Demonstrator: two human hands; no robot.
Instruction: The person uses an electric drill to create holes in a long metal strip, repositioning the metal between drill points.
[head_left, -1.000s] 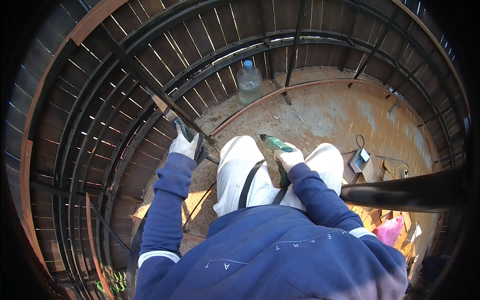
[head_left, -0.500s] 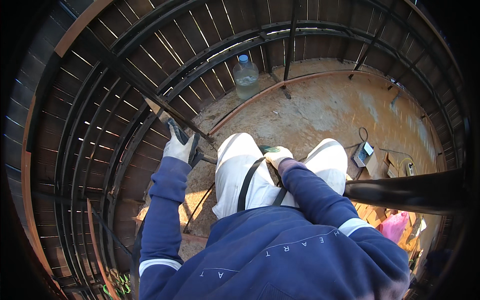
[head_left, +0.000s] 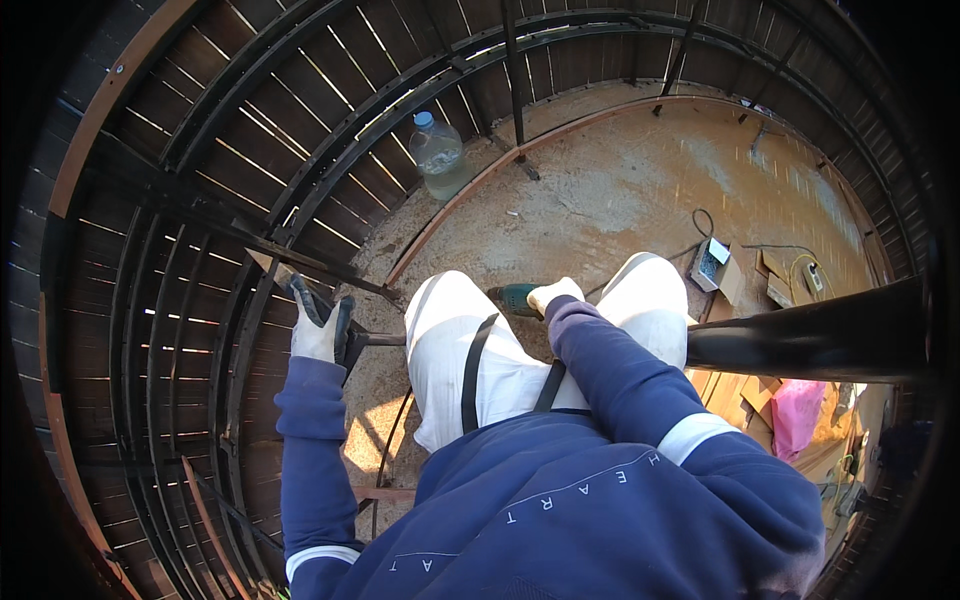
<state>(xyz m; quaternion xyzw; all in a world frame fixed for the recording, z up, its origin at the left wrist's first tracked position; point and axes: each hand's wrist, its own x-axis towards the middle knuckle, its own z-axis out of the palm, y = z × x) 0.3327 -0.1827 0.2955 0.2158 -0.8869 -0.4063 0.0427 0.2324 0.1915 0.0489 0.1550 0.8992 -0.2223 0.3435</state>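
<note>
My right hand (head_left: pixel 556 294) wears a pale glove and is closed around a green power drill (head_left: pixel 515 299) between my knees. The drill's front end is partly hidden behind my left thigh. On the left, my gloved left hand (head_left: pixel 318 332) has its thumb spread away from the fingers in a V. Its fingertips are by the end of a light wooden piece (head_left: pixel 268 264), below a dark metal bar (head_left: pixel 330 268). Whether they touch the wood cannot be made out. A short brownish bar (head_left: pixel 385 340) runs between that hand and my thigh.
Curved dark slatted walls with metal rails (head_left: pixel 300 190) surround me. A water bottle (head_left: pixel 438 160) with a blue cap stands beyond my knees. To the right are an open small box (head_left: pixel 712 262), a thick black pole (head_left: pixel 810 345), a pink bag (head_left: pixel 797 415) and wooden pieces (head_left: pixel 735 400).
The view has shifted, so the surroundings appear farther left. My right hand has brought the drill more into sight between my knees. My left hand keeps its spread pose near the wooden piece.
</note>
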